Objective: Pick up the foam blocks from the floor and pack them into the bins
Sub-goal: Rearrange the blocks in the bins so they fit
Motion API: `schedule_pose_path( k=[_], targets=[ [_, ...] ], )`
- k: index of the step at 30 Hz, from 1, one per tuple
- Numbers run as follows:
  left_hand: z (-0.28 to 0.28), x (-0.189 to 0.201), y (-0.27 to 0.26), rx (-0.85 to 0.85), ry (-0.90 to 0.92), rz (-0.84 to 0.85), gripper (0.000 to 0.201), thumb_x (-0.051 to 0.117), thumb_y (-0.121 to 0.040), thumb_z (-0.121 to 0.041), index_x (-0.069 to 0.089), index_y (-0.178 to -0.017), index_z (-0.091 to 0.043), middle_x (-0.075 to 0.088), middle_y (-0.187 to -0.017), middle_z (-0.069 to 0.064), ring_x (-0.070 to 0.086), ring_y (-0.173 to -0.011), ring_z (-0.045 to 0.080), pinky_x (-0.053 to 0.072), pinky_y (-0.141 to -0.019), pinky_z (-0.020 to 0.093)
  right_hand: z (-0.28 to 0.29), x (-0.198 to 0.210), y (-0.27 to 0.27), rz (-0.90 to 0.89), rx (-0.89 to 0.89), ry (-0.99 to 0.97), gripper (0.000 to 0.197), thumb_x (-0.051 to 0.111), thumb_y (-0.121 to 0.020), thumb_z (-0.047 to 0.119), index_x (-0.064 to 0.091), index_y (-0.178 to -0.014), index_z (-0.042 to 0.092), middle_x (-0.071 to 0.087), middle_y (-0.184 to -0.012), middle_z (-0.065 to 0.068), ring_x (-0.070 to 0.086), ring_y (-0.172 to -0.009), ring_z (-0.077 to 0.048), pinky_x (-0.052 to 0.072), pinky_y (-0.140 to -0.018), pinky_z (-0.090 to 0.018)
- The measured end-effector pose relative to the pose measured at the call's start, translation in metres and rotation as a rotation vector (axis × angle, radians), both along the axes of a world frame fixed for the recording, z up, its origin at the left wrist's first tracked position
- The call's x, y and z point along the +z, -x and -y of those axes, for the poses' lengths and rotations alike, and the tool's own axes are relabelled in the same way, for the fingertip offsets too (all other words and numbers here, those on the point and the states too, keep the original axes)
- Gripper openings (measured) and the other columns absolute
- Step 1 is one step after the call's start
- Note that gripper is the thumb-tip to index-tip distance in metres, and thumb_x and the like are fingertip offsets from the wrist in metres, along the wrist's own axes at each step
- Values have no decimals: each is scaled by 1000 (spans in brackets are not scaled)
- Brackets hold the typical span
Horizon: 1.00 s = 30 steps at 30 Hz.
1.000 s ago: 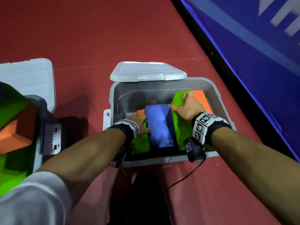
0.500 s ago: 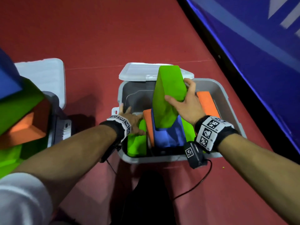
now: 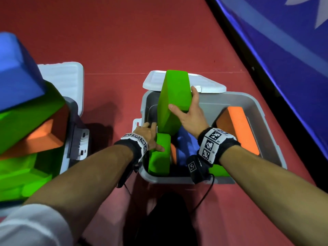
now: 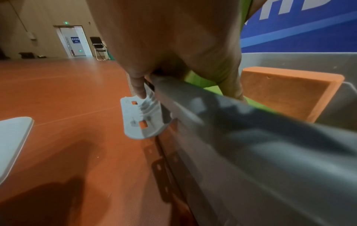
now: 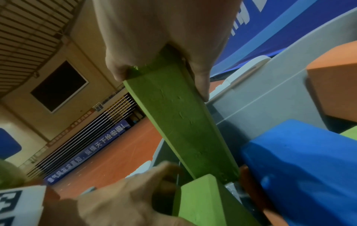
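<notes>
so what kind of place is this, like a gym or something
Probably an indoor sports hall. The red sports floor has painted lines, retracted bleachers stand against the far wall, and a blue banner runs along the floor's edge.

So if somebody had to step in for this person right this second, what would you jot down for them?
Right hand grips the tall green foam slab, held on end over the open grey plastic bin, its lower end down among the packed blocks.
Left hand rests on the bin's left rim, thumb against a smaller green foam block standing inside.
Already in this bin: an orange foam block by the right wall, a blue foam block in the middle, and more green and orange pieces.
The second bin, to the left, is heaped with blocks.
Left: seat the green slab; the white lid is still off.
</notes>
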State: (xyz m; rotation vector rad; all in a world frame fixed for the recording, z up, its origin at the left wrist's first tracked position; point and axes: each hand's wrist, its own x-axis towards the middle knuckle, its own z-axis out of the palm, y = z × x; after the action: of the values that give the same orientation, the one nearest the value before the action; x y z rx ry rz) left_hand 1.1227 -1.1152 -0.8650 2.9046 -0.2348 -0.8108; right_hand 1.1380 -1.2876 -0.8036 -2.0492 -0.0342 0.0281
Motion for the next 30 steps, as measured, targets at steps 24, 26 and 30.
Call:
schedule_pose_path(
  k=[24,26,30],
  targets=[
    [-14,-11,4,20,162,221,151,81,-58,-67,-30,-149,-18,-35,-157,0,-16,-150,24,16,-118,50,-12,-60,-43,-317,292,270,75,56,-88,53,20,-150,30,45,-149,-6,49,-130,-29,39,-110,-45],
    [-15,-10,2,-6,134,219,149,78,-59,-71,-29,-150,-21,-37,-156,-7,-16,-150,25,18,-117,52,-8,-63,-45,-339,294,307,68,50,-93,53,16,-150,35,49,-145,-8,53,-127,-29,39,-109,-43],
    [-18,-3,-6,-5,134,244,125,63,-69,-79,-6,-156,-21,-21,-161,-14,-2,-151,24,22,-114,56,-5,-61,-51,-393,331,304,65,40,-90,59,16,-148,43,42,-151,-6,43,-136,-29,33,-114,-43]
  ],
)
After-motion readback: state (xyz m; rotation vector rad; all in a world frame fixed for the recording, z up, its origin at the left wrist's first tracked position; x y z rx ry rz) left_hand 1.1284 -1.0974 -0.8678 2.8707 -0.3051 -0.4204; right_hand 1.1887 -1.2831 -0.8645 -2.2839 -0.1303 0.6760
